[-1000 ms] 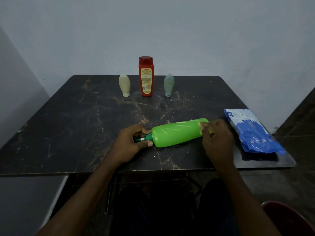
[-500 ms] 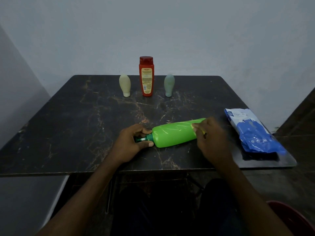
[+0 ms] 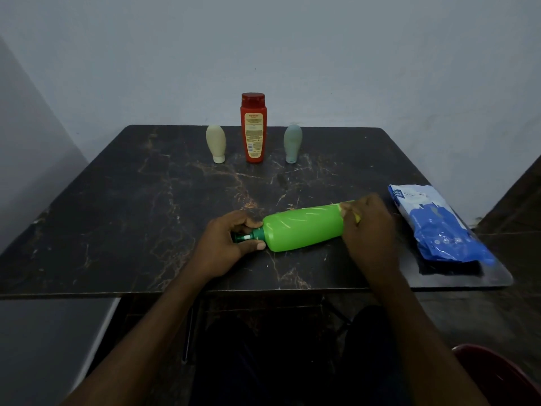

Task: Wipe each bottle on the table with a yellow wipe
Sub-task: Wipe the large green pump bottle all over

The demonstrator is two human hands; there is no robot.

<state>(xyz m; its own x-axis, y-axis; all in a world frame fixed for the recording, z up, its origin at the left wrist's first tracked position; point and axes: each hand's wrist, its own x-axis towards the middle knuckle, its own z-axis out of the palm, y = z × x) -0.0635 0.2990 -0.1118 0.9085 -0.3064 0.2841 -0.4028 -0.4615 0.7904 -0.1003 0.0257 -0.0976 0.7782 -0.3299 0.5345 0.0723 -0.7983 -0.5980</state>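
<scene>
Over on the left of the dark marble-patterned bench (image 3: 123, 206), at the far edge, a small cream squeeze bottle (image 3: 215, 144) stands upside down on its cap. Just beside it rises the tall red plastic bottle with a red cap (image 3: 253, 128), upright, and next in the row a small grey-green squeeze bottle (image 3: 292, 143), also inverted. All three stand well apart from the hands, with nothing touching them.

Now to the action at the near edge. The left hand (image 3: 227, 247) is curled around the dark green neck of the bright green plastic bottle (image 3: 303, 228), thumb and fingers closed on it, pinning it down. That bottle lies on its side across the bench, neck to the left, base tilted away to the right. At its base comes the right hand (image 3: 370, 222), fingers pressed together and gripping a yellow wipe (image 3: 352, 213) against the bottle's end; only a small fold of yellow peeks out from under the fingers.

Farthest right, a blue and white soft pack of wipes (image 3: 439, 225) lies flat near the bench's corner.

So the score, as I read it: the green bottle is mid-wipe. Whether the back row has been wiped already, nothing here settles; any not done still wait.
</scene>
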